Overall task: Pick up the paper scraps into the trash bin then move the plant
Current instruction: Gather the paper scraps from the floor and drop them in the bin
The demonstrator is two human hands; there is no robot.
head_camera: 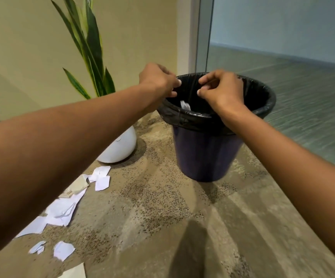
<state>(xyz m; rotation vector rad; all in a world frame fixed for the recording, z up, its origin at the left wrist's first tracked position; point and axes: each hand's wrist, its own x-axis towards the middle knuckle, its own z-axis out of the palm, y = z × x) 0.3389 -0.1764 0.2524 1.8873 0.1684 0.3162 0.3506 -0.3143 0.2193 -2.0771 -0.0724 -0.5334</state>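
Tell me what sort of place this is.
Probably an office or lobby corner, indoors. A lined trash bin stands on speckled carpet, beside a potted plant in a round white pot against a plain wall, with a frosted glass partition behind.

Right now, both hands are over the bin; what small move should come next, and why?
Probably lower the left hand to the paper scraps still lying on the floor near the plant's white pot. One scrap is already inside the trash bin, and both hands look empty, the right hand included.
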